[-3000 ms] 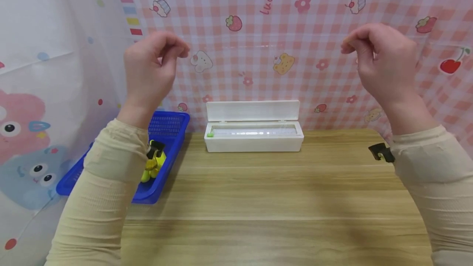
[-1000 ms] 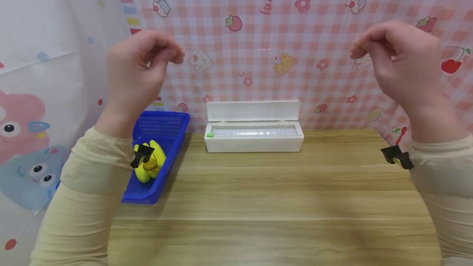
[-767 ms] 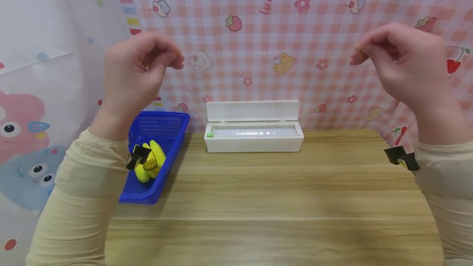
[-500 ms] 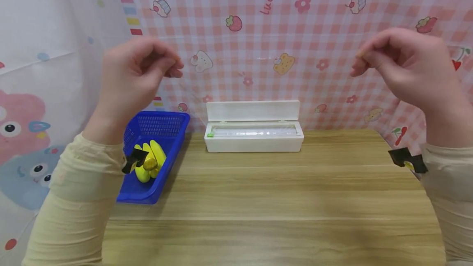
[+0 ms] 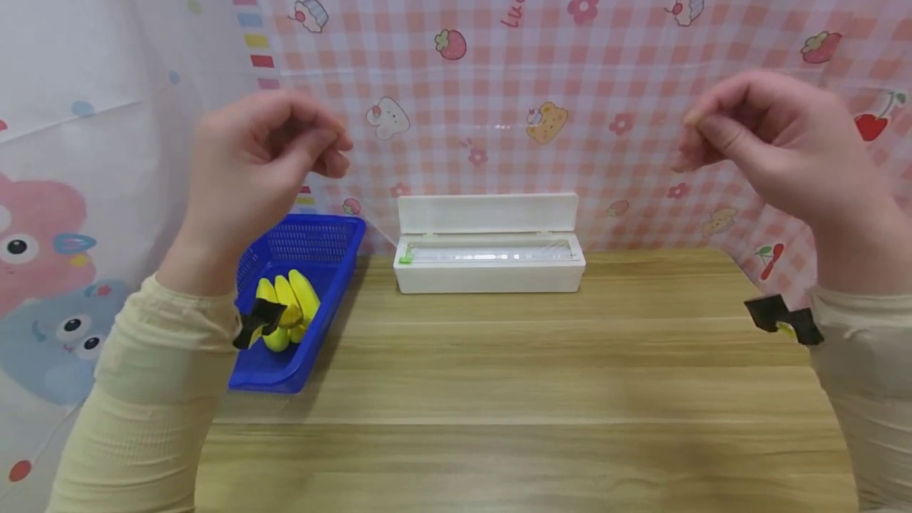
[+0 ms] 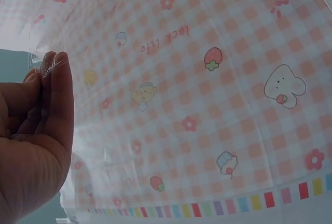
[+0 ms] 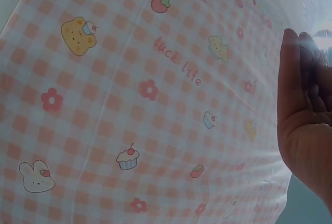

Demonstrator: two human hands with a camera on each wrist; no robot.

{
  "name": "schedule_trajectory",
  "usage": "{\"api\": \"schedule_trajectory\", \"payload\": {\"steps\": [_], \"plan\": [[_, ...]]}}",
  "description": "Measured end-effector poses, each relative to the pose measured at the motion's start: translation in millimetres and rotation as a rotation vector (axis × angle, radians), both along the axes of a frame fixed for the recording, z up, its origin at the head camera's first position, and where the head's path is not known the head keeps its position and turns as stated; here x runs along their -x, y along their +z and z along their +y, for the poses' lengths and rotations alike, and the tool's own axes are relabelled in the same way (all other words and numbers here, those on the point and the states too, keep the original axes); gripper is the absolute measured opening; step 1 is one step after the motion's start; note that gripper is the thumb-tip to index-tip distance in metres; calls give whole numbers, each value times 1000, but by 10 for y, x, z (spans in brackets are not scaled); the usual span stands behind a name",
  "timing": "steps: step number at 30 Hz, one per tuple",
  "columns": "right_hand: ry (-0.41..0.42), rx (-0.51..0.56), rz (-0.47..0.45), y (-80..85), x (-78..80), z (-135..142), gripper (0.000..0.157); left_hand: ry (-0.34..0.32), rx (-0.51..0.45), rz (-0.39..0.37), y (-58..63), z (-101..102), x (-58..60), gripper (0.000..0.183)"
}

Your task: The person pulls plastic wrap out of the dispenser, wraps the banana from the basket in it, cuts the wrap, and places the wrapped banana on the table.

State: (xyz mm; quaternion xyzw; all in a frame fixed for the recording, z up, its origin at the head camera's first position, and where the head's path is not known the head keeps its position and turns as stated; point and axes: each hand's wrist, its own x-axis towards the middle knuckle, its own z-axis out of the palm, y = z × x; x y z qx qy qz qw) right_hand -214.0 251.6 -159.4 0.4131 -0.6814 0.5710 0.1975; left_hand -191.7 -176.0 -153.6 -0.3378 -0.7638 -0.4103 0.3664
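Both hands are raised above the table, wide apart. My left hand (image 5: pixel 249 169) pinches a clear film, which looks like cling film (image 6: pixel 50 64), between thumb and fingertips; its crumpled edge shows in the left wrist view. The right hand (image 5: pixel 798 161) pinches the film's other corner, where a bright glare hides detail in the right wrist view. Only faint glints show the film stretched between the hands. Below stands a white cling film dispenser (image 5: pixel 488 279), its lid (image 5: pixel 488 214) raised, with a green slider (image 5: pixel 406 258) at its left end.
A blue plastic basket (image 5: pixel 342 283) at the left holds several yellow bananas (image 5: pixel 302 295). The wooden table (image 5: pixel 534 386) extends in front of the dispenser. A pink checked curtain (image 5: pixel 492 70) hangs close behind, and a white printed one (image 5: pixel 78 165) at the left.
Over three seconds both hands have moved apart, outward to left and right. Lately they have sunk a little, and the film's glint has dropped with them. Basket and dispenser stay put.
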Motion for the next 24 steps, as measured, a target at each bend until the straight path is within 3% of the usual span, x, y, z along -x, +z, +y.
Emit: {"api": "schedule_trajectory", "payload": {"steps": [2,14,20,24], "plan": [[47,38,-34,-21,-5,-2,10,-12,-16,-20,-17,-1,-8,9],[53,41,-67,-142,-83,-6,8,-70,-66,-74,-114,-13,-28,8],[31,15,-72,-170,-115,-24,8,-70,-69,-71,-183,-16,-56,7],[84,28,-94,-219,-106,-4,10,-114,-50,-40,-228,-28,-65,6]]}}
